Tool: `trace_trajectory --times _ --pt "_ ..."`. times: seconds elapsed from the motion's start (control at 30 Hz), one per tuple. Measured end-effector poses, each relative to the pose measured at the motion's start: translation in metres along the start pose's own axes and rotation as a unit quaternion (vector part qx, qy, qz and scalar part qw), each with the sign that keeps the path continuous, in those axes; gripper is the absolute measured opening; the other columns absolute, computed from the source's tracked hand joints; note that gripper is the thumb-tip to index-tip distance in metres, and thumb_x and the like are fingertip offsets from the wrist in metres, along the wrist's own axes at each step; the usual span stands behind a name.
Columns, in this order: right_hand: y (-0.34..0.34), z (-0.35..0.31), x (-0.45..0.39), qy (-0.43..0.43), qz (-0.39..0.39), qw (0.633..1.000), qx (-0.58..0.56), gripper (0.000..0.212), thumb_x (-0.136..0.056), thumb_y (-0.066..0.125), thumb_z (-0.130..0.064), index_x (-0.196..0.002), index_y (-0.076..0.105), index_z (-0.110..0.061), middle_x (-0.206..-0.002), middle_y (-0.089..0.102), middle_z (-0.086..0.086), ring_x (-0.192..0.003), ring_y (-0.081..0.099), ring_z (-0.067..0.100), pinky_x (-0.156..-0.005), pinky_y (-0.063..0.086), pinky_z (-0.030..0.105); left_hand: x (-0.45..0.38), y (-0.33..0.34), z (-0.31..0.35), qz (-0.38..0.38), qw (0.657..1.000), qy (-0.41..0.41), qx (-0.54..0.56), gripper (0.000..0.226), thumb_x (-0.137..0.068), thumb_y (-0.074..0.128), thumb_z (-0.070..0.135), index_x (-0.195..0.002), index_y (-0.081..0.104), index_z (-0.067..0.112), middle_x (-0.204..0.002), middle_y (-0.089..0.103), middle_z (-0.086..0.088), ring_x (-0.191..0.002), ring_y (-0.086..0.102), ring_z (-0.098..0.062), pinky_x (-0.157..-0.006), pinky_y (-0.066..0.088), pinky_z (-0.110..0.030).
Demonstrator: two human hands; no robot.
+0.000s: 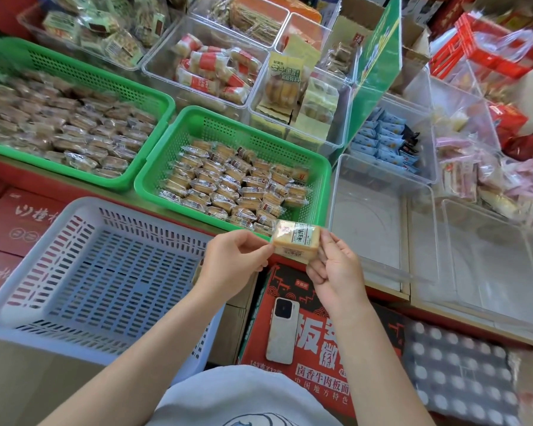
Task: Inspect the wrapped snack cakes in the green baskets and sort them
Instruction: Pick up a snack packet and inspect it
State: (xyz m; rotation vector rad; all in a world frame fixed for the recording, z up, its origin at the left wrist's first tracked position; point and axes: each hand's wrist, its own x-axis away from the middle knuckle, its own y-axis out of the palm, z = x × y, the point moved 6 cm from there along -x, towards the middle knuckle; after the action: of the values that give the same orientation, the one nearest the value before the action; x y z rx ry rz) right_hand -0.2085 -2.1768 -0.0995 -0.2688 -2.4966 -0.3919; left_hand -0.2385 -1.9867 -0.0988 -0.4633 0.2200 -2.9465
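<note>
One wrapped snack cake (294, 239), pale yellow in clear film with a printed label, is held up between both hands just in front of the smaller green basket (322, 176). My left hand (236, 261) pinches its left wrapper end. My right hand (336, 262) grips its right end with thumb and fingers. That basket is full of several similar wrapped cakes (228, 186). A larger green basket (154, 96) at the left holds several darker wrapped cakes (65, 124).
A white slotted basket (83, 272) with nothing in it sits at the lower left. Clear plastic bins (379, 210) stand to the right, others with packaged snacks at the back. A phone (280, 330) lies on a red carton (320, 333) below my hands.
</note>
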Motion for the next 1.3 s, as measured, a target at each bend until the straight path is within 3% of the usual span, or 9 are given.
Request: trace_trajectory --times 0.27,0.47,0.57,0.67,0.73,0.97,1.07,1.17,1.3 --pt "-0.009 0.012 0.0 0.145 0.009 0.985 -0.097 0.033 -0.105 0.045 -0.023 -0.125 0.06 -0.001 -0.059 0.059 0.003 -0.031 0.024 0.007 -0.031 0.019 0.015 -0.011 0.014 0.003 -0.082 0.996 0.01 0.026 0.01 -0.093 0.071 0.02 -0.088 0.073 0.011 -0.078 0.075 -0.002 -0.069 0.07 -0.007 -0.062 0.056 -0.019" --pt "-0.008 0.003 -0.026 0.095 -0.054 0.993 -0.047 0.044 -0.093 0.057 -0.026 -0.126 0.061 0.002 -0.076 0.049 0.01 -0.035 0.025 0.006 -0.031 0.024 0.018 -0.028 0.035 -0.014 -0.138 0.934 -0.181 0.274 0.041 -0.088 0.066 0.037 -0.121 0.062 0.013 -0.11 0.075 -0.007 -0.097 0.074 -0.02 -0.071 0.063 -0.036" --pt "-0.003 -0.009 -0.036 0.021 -0.076 0.993 0.084 0.036 -0.096 0.056 -0.031 -0.119 0.064 -0.004 -0.071 0.062 0.007 -0.043 0.038 0.009 -0.037 0.03 0.02 -0.038 0.045 -0.017 -0.162 0.913 -0.19 0.323 0.045 -0.084 0.071 0.023 -0.126 0.061 0.008 -0.118 0.072 -0.017 -0.097 0.072 -0.027 -0.067 0.062 -0.033" --pt "-0.005 -0.021 -0.049 -0.061 -0.063 0.961 0.261 0.033 -0.1 0.048 -0.047 -0.112 0.067 -0.024 -0.093 0.073 0.002 -0.074 0.067 0.023 -0.061 0.057 0.036 -0.054 0.048 -0.021 -0.141 0.911 -0.176 0.345 0.037 -0.082 0.071 0.011 -0.117 0.06 0.006 -0.117 0.071 -0.022 -0.093 0.073 -0.032 -0.072 0.064 -0.037" --pt "-0.006 -0.023 -0.059 -0.063 -0.1 0.93 0.347 0.045 -0.092 0.049 -0.062 -0.12 0.063 -0.03 -0.105 0.072 -0.001 -0.091 0.07 0.02 -0.073 0.061 0.04 -0.065 0.053 -0.023 -0.138 0.912 -0.176 0.345 0.032 -0.081 0.071 0.013 -0.111 0.06 0.007 -0.111 0.072 -0.022 -0.09 0.073 -0.032 -0.074 0.064 -0.037" --pt "-0.019 -0.039 -0.092 -0.024 -0.134 0.933 0.334 0.027 -0.092 0.07 -0.024 -0.118 0.065 -0.019 -0.106 0.072 0.004 -0.073 0.065 0.019 -0.067 0.057 0.028 -0.109 0.074 -0.024 -0.159 0.914 -0.19 0.322 0.031 -0.083 0.067 0.025 -0.105 0.068 0.004 -0.102 0.075 -0.016 -0.089 0.075 -0.03 -0.063 0.063 -0.035" --pt "-0.024 -0.053 -0.116 -0.055 -0.099 0.933 0.342 0.028 -0.091 0.071 -0.019 -0.119 0.066 -0.017 -0.102 0.072 0.003 -0.076 0.063 0.008 -0.066 0.054 0.022 -0.133 0.075 -0.031 -0.115 0.954 -0.178 0.214 0.024 -0.095 0.064 0.024 -0.112 0.071 0.008 -0.104 0.077 -0.01 -0.089 0.075 -0.026 -0.067 0.063 -0.033" --pt "-0.025 -0.071 -0.144 -0.137 -0.056 0.896 0.418 0.034 -0.091 0.07 -0.016 -0.124 0.063 -0.021 -0.109 0.065 -0.004 -0.093 0.062 0.009 -0.077 0.051 0.019 -0.16 0.062 -0.042 -0.019 0.992 -0.077 -0.098 0.027 -0.104 0.054 0.022 -0.124 0.07 0.012 -0.11 0.075 -0.001 -0.086 0.068 -0.02 -0.072 0.054 -0.034" --pt "0.002 -0.069 -0.166 -0.247 -0.1 0.739 0.619 0.033 -0.09 0.069 -0.018 -0.123 0.064 -0.019 -0.11 0.06 -0.001 -0.093 0.056 0.013 -0.078 0.043 0.02 -0.168 0.082 -0.055 -0.087 0.911 0.116 -0.387 0.036 -0.101 0.055 0.016 -0.136 0.062 0.011 -0.14 0.06 -0.007 -0.132 0.051 -0.026 -0.109 0.039 -0.041"
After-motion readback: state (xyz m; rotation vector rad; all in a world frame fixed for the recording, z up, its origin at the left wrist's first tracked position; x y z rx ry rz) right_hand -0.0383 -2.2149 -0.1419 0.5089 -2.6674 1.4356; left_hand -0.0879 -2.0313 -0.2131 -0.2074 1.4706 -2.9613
